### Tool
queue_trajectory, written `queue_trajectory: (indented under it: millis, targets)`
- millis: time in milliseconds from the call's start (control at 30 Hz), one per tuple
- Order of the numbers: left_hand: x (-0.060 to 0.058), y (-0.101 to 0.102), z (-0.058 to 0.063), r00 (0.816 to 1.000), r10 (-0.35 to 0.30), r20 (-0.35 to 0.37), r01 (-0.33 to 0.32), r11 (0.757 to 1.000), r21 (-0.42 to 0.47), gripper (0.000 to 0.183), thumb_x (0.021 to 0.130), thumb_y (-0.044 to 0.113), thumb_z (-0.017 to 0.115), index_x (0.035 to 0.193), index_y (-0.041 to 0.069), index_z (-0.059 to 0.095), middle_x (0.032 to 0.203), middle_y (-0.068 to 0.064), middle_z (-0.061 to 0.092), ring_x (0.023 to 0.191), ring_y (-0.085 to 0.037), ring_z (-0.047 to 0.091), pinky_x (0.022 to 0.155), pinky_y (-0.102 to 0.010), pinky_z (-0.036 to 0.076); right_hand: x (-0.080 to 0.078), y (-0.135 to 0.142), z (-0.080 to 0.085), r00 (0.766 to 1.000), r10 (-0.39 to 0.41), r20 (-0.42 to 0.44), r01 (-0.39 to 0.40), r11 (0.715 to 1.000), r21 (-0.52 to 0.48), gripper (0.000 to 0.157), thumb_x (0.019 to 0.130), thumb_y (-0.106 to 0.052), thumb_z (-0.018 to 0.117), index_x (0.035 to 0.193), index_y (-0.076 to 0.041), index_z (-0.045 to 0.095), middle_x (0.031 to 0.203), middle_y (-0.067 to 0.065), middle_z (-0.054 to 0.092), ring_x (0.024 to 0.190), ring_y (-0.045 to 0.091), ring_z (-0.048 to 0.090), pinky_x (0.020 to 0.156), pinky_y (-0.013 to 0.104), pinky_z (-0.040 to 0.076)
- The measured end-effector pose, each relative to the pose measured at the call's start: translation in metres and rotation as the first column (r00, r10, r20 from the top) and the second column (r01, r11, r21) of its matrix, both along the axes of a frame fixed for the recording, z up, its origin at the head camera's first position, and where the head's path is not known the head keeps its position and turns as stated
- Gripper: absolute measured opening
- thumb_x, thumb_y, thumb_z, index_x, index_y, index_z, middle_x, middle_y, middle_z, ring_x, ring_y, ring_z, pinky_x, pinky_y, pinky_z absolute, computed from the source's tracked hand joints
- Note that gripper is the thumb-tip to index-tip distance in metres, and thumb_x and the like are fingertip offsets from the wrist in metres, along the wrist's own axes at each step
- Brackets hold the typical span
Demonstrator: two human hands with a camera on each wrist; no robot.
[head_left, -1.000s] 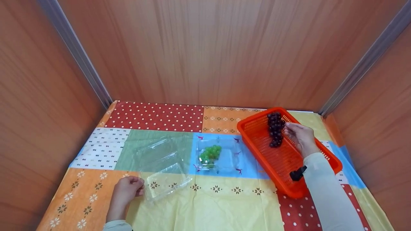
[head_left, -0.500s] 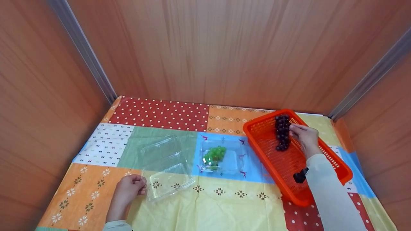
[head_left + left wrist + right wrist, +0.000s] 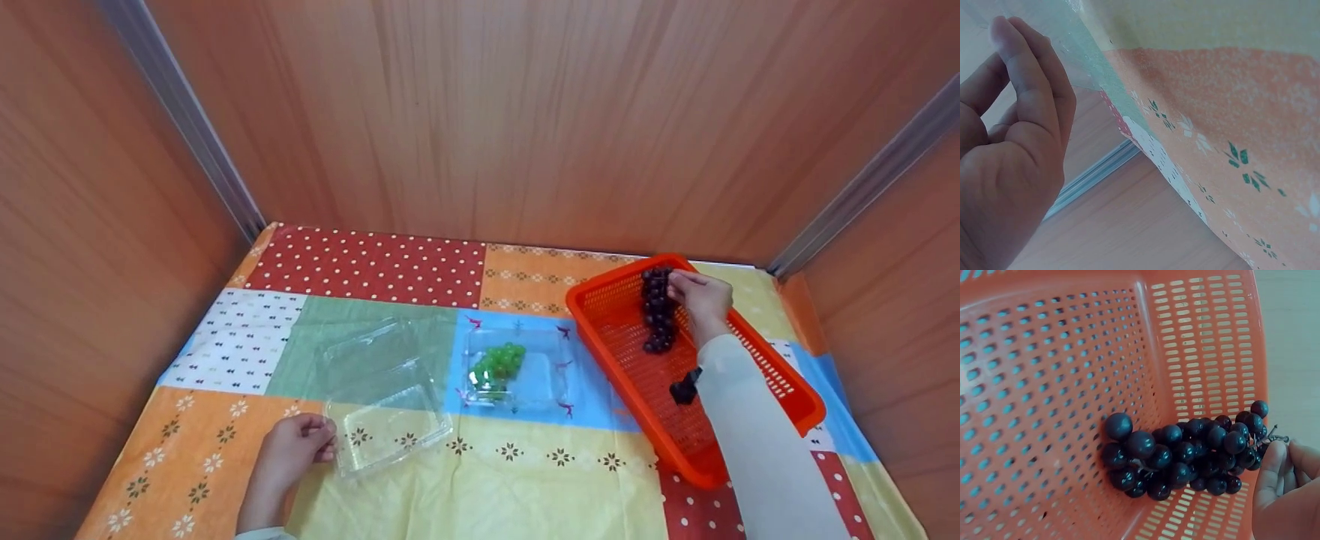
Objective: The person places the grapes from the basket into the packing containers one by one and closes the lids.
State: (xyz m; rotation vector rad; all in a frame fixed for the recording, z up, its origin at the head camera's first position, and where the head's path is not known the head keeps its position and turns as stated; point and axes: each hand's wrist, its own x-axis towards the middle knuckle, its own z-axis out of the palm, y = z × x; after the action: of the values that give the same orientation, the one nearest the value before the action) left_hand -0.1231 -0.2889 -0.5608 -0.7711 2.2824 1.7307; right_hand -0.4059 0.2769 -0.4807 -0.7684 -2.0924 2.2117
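Left hand [image 3: 294,444]: fingertips pinch clear container [image 3: 394,420] at left edge.
Right hand [image 3: 703,300]: pinches dark grapes [image 3: 658,315] by stem, near basket's [image 3: 634,364] far edge.

At right, glossy dark round grapes [image 3: 658,315] and a smooth orange-red rectangular plastic basket [image 3: 639,375] are seen; at lower left, shiny clear rectangular plastic packaging [image 3: 386,401]

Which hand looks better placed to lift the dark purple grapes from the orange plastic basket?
Probably the right hand: it pinches the dark grapes by their stem, while the left hand holds the clear rectangular plastic piece.
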Motion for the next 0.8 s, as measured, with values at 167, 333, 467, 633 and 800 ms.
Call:
queue_trajectory:
  millis: [167, 333, 467, 633, 800]
  targets:
    - [0.004, 0.000, -0.001, 0.999, 0.007, -0.041, -0.007, 1.000, 0.002, 0.017, 0.097, -0.001, 0.058, 0.107, -0.014, 0.060, 0.081, -0.014, 0.067, 0.069, -0.016, 0.065, 0.063, -0.030, 0.059, -0.011, -0.008, -0.006, 1.000, -0.010, 0.018, 0.008, 0.995, 0.096, 0.033, 0.092, -0.019, 0.072, 0.123, -0.008, 0.071, 0.105, 0.005, 0.069, 0.089, 0.017, 0.069, 0.092, 0.026, 0.054]
    - [0.002, 0.001, -0.002, 0.999, 0.005, -0.037, -0.005, 1.000, 0.009, 0.017, 0.097, -0.001, 0.058, 0.107, -0.014, 0.060, 0.082, -0.014, 0.066, 0.070, -0.016, 0.065, 0.064, -0.031, 0.059, -0.018, -0.009, -0.011, 0.998, -0.067, 0.003, 0.066, 0.991, 0.119, 0.028, 0.092, -0.018, 0.072, 0.118, -0.008, 0.072, 0.100, 0.005, 0.069, 0.083, 0.016, 0.068, 0.087, 0.025, 0.056]
    - [0.003, 0.000, -0.002, 0.999, 0.011, -0.036, -0.010, 1.000, 0.014, 0.017, 0.097, -0.001, 0.058, 0.107, -0.014, 0.060, 0.083, -0.015, 0.067, 0.070, -0.017, 0.065, 0.064, -0.031, 0.060, -0.022, -0.012, -0.012, 0.996, -0.086, -0.007, 0.086, 0.985, 0.147, 0.027, 0.091, -0.021, 0.073, 0.116, -0.010, 0.074, 0.099, 0.005, 0.070, 0.081, 0.015, 0.068, 0.084, 0.024, 0.056]
    - [0.004, 0.000, -0.002, 0.999, 0.013, -0.031, -0.012, 1.000, 0.012, 0.017, 0.098, -0.001, 0.057, 0.108, -0.014, 0.060, 0.083, -0.016, 0.067, 0.070, -0.016, 0.065, 0.064, -0.030, 0.059, -0.025, -0.013, -0.013, 1.000, 0.002, 0.027, -0.007, 0.980, 0.197, 0.032, 0.092, -0.027, 0.071, 0.121, -0.013, 0.073, 0.103, 0.005, 0.071, 0.085, 0.015, 0.068, 0.082, 0.024, 0.056]
    - [0.002, 0.000, 0.000, 1.000, 0.011, -0.015, -0.011, 1.000, 0.014, 0.017, 0.098, -0.001, 0.057, 0.108, -0.013, 0.060, 0.084, -0.016, 0.067, 0.070, -0.016, 0.065, 0.065, -0.030, 0.059, -0.027, -0.014, -0.011, 0.996, 0.085, 0.034, -0.091, 0.951, 0.295, 0.036, 0.093, -0.032, 0.068, 0.125, -0.016, 0.071, 0.111, 0.005, 0.069, 0.095, 0.019, 0.067, 0.092, 0.027, 0.054]
